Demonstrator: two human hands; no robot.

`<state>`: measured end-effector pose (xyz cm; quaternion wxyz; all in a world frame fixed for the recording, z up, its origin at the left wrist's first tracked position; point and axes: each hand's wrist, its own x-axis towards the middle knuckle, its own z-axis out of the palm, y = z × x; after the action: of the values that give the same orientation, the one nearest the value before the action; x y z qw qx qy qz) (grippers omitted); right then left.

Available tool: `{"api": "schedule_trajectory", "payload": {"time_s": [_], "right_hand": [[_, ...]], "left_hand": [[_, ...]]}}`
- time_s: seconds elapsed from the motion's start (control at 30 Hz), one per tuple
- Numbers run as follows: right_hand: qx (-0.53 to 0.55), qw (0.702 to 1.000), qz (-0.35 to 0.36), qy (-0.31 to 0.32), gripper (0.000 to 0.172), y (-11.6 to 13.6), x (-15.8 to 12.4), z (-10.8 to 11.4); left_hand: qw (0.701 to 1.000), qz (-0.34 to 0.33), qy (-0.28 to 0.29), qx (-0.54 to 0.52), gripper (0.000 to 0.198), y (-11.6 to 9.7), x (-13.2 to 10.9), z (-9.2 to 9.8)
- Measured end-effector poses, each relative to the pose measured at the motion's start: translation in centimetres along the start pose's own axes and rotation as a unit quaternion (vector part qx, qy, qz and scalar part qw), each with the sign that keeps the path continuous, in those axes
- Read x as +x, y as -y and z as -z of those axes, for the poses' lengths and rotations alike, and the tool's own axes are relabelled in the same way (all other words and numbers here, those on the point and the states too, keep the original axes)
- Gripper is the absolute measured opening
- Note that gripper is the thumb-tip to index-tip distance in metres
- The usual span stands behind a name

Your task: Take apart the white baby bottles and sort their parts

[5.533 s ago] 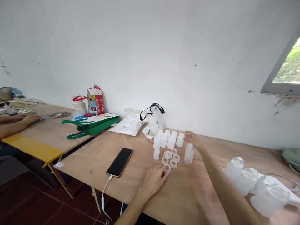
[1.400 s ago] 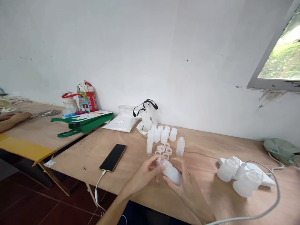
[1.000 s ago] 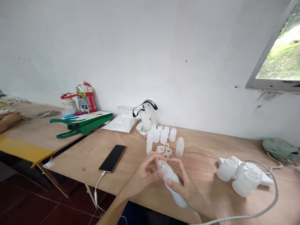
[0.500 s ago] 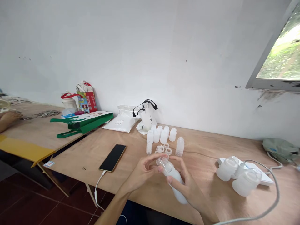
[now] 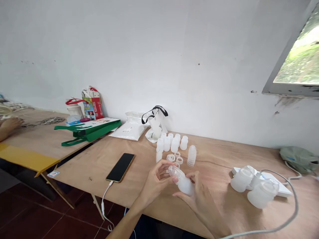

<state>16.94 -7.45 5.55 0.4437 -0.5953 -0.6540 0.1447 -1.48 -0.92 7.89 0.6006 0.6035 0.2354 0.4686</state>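
Observation:
Both hands hold a small translucent white plastic bottle (image 5: 183, 182) above the near part of the wooden table (image 5: 219, 166). My right hand (image 5: 200, 199) wraps the bottle's body from below. Fingertips of my left hand (image 5: 157, 179) pinch the clear cap end at the bottle's neck. Behind them stand several small white bottles (image 5: 171, 142), a few white rings (image 5: 174, 157) and a stack of clear caps (image 5: 191, 155).
A black phone (image 5: 120, 167) on a white cable lies to the left. Larger white containers (image 5: 254, 187) sit on a white pad with a grey cable at the right. Bags (image 5: 156, 124) and a green folder (image 5: 89, 129) line the wall. Another person's hand (image 5: 8, 125) rests far left.
Earlier my hands lay apart on the table by the rings and bottles. Now both hold one bottle, which has turned more level and moved slightly closer to me over the last second.

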Motion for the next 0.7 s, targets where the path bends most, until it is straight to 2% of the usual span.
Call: {"api": "schedule_trajectory", "payload": {"time_s": [0.1,0.2,0.33,0.4,0.5,0.6,0.7], "right_hand": [[0.076,0.996,0.007,0.037,0.045,0.3,0.7,1.0],[0.112,0.993,0.034,0.021,0.041,0.1,1.1,1.3],[0.094,0.995,0.025,0.030,0.036,0.0,0.7,0.5],[0.114,0.993,-0.013,0.033,0.038,0.2,0.5,0.2],[0.165,0.984,-0.052,0.037,0.047,0.7,0.6,0.2],[0.161,0.986,-0.029,0.016,0.052,0.6,0.7,0.4],[0.109,0.994,0.004,0.013,0.050,-0.1,0.6,0.1]], "left_hand": [[0.999,-0.012,0.048,0.011,0.043,-0.7,-0.1,0.5],[0.996,-0.013,0.089,0.025,0.042,-1.3,-0.5,0.6],[0.999,-0.031,0.010,0.029,0.035,-0.9,-0.6,-0.1],[1.000,-0.025,0.009,-0.006,0.041,-0.7,-0.4,-0.2],[0.996,-0.014,0.080,-0.038,0.053,-1.1,-0.1,0.4],[0.990,0.013,0.142,-0.011,0.058,-1.9,-0.2,1.3],[0.988,0.038,0.146,0.021,0.064,-1.9,-0.4,1.8]]}}
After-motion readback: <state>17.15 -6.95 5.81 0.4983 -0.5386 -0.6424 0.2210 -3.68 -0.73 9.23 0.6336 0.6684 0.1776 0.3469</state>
